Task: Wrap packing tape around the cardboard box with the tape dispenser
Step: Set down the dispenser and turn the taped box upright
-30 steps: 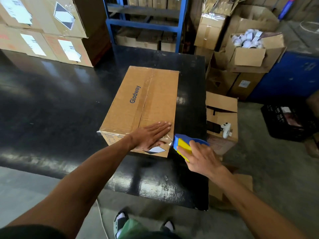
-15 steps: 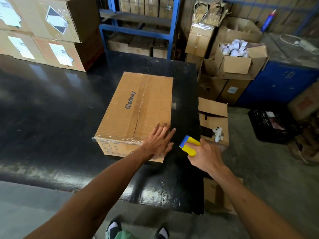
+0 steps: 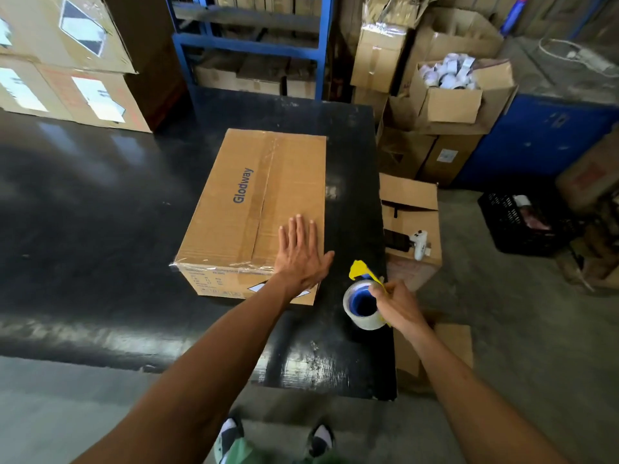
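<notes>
A brown cardboard box (image 3: 248,202) printed "Glodway" lies on the black table (image 3: 100,202), with clear tape along its top seam and near edge. My left hand (image 3: 301,256) rests flat on the box's near right corner, fingers spread. My right hand (image 3: 398,303) grips the yellow and blue tape dispenser (image 3: 363,298), held in the air just right of the box, apart from it. The roll of clear tape faces me, its blue core showing.
Stacked cartons (image 3: 67,61) stand at the table's far left. A blue rack (image 3: 254,45) is behind. Open boxes (image 3: 449,95) crowd the floor at the right, one (image 3: 412,229) close to the table edge. A black crate (image 3: 522,222) sits further right.
My right hand has pulled the dispenser back from the box's near right side and turned it, so the tape roll now faces me. My left hand slid further onto the box top.
</notes>
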A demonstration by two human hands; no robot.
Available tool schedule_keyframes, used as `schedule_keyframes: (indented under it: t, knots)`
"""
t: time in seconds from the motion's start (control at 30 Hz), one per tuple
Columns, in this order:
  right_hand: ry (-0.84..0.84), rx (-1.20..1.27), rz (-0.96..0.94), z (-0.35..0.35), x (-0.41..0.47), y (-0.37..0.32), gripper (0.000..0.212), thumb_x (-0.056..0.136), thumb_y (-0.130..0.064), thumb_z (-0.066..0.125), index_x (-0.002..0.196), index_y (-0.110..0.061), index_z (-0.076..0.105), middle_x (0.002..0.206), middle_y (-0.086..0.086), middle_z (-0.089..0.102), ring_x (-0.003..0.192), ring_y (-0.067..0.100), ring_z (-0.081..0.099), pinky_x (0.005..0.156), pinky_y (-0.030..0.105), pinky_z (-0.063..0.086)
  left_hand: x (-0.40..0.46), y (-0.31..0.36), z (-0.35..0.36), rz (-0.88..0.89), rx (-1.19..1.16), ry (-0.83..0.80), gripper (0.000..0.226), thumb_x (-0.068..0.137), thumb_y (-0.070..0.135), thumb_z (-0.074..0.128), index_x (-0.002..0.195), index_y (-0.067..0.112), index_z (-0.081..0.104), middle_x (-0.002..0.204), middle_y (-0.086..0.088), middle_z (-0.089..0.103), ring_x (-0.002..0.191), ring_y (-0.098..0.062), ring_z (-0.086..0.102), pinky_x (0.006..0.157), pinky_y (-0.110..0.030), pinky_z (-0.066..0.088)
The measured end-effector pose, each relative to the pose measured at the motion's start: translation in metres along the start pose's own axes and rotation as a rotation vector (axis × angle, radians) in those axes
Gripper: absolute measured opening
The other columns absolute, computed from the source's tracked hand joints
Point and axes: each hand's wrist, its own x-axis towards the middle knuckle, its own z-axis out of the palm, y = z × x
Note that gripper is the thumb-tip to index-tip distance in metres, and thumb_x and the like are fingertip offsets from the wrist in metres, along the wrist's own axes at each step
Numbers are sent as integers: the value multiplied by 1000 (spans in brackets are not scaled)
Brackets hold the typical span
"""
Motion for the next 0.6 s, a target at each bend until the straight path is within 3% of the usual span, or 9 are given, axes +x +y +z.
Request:
schedule_keyframes:
  t: [0.07,0.17,0.27,0.37,0.47,0.6]
  knots:
    - [-41,-59,94,23,23,45,43,97,-45,50,97,-5,66,95,13,68,95,32,63,74,32,43,2,15,24,-14,12,-146,84,98,61,18,155,5,-11,161,-25,-18,149,-38,-18,121,-55,-7]
    - [-1,-81,151,43,25,59,52,96,-50,47,92,-4,71,95,21,70,93,38,64,77,38,49,-1,8,26,-16,57,-114,82,99,57,18,154,5,-14,160,-26,-19,148,-39,-20,121,-55,-8]
    - [46,-133,98,47,29,51,44,96,-43,51,88,-5,72,95,23,70,93,40,63,71,35,41,2,7,18,0,45,-73,80,100,56,16,153,5,-15,160,-24,-21,148,-37,-22,120,-53,-11]
    - [48,-146,96,52,26,54,40,98,-37,51,93,-3,73,98,25,69,96,40,62,70,33,37,1,5,16,3,33,-55,82,99,59,17,154,6,-15,160,-24,-21,148,-36,-22,120,-51,-13]
    - [37,-187,118,55,28,62,43,99,-38,50,99,0,70,105,26,68,101,41,61,76,35,42,1,7,15,-4,16,-35,85,98,60,20,154,7,-14,161,-23,-20,148,-36,-21,120,-53,-11]
    - [-3,-226,72,44,29,47,52,91,-53,53,113,-7,62,116,20,64,113,39,57,89,38,45,0,7,15,-48,14,-2,91,93,62,19,153,2,-12,160,-27,-19,148,-39,-21,119,-58,-9]
